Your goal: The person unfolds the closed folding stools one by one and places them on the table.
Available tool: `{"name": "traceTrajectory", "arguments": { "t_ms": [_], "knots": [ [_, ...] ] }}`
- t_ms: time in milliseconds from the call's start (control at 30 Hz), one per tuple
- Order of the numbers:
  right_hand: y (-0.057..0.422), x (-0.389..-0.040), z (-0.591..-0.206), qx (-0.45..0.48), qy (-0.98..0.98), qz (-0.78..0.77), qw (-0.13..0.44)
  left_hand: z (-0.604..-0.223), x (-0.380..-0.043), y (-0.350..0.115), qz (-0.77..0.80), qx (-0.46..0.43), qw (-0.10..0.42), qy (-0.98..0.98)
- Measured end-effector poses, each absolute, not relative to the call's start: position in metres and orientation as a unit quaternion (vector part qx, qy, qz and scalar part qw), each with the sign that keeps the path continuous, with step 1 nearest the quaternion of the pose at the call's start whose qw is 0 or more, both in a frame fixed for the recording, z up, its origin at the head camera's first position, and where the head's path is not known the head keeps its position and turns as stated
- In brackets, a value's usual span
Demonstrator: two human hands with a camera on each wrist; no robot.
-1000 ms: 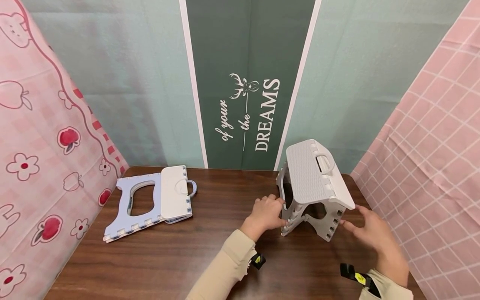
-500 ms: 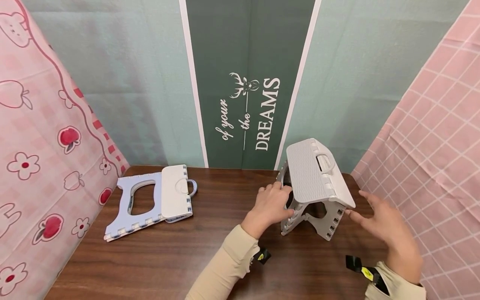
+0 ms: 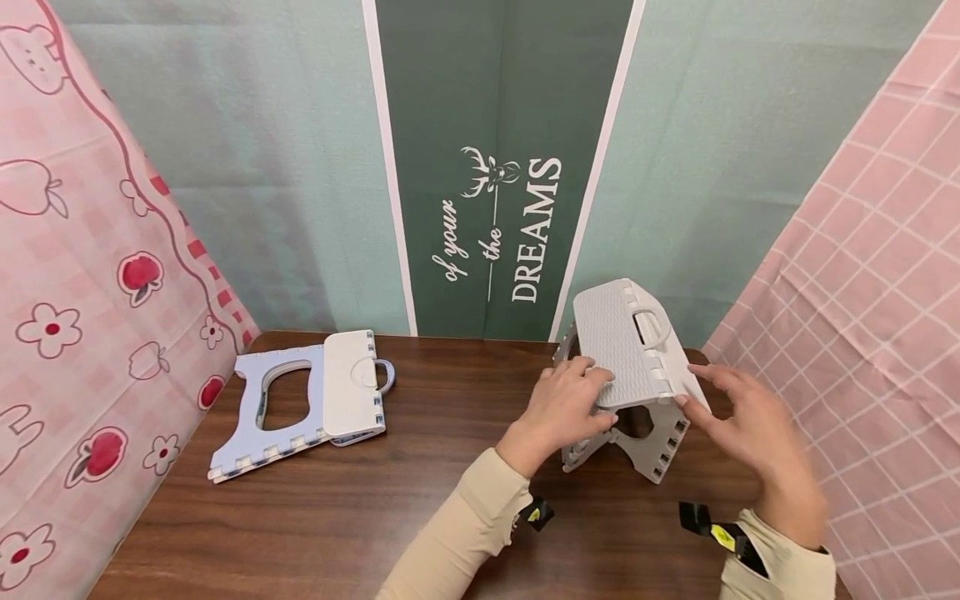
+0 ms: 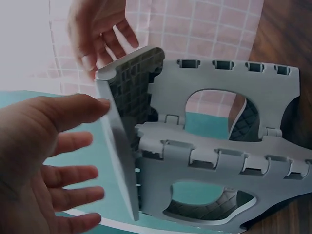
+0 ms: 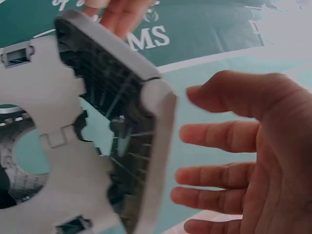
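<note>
A grey folding step stool (image 3: 615,350) stands partly unfolded at the right of the table, its ridged top bent along the middle like a roof. At the near left edge of that top is my left hand (image 3: 564,408); in the left wrist view its thumb (image 4: 80,111) lies at the panel's edge, with the other fingers spread and loosely extended. My right hand (image 3: 753,421) is at the right half of the top. In the right wrist view its fingers (image 5: 217,136) are extended over the panel's outer side, with a small gap showing. Neither hand grips the stool.
A second folding stool (image 3: 281,408), pale blue and white, lies folded flat on the left of the brown wooden table (image 3: 450,483). Green cloth (image 3: 495,100) hangs behind. Patterned pink cloths hang at the left (image 3: 90,333) and right (image 3: 862,333).
Both hands have risen from the stool's leg panels to the level of its top, the left moving slightly right. The right hand first drew back, then came in again. Both stools stay put.
</note>
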State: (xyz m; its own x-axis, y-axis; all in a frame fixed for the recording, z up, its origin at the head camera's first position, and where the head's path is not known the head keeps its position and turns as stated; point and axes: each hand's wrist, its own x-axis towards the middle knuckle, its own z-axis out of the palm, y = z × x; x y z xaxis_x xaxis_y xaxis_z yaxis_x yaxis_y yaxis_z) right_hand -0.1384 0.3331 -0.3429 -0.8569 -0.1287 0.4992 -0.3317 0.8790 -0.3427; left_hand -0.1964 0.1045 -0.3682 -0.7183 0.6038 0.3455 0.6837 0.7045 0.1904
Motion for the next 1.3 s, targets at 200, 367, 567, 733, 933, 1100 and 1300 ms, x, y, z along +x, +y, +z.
{"name": "traceTrajectory", "arguments": {
  "t_ms": [200,367,567,733,933,1100,1300],
  "knots": [
    [0.326,-0.151,-0.355,0.145,-0.926,0.240,0.255,-0.375,-0.198,0.114,-0.182,-0.388,0.179,-0.886],
    [0.324,-0.156,-0.367,0.138,-0.921,0.245,0.268,-0.385,-0.200,0.119,-0.188,-0.422,0.211,-0.861],
    [0.322,-0.158,-0.374,0.138,-0.915,0.255,0.280,-0.391,-0.202,0.120,-0.189,-0.432,0.233,-0.851],
    [0.320,-0.156,-0.374,0.125,-0.919,0.251,0.278,-0.392,-0.202,0.122,-0.180,-0.433,0.233,-0.852],
    [0.318,-0.157,-0.375,0.110,-0.918,0.249,0.290,-0.392,-0.203,0.125,-0.172,-0.428,0.235,-0.856],
    [0.317,-0.158,-0.376,0.110,-0.914,0.246,0.303,-0.390,-0.203,0.125,-0.166,-0.419,0.227,-0.863],
    [0.318,-0.158,-0.377,0.100,-0.919,0.242,0.295,-0.391,-0.204,0.128,-0.153,-0.409,0.222,-0.872]
  ]
}}
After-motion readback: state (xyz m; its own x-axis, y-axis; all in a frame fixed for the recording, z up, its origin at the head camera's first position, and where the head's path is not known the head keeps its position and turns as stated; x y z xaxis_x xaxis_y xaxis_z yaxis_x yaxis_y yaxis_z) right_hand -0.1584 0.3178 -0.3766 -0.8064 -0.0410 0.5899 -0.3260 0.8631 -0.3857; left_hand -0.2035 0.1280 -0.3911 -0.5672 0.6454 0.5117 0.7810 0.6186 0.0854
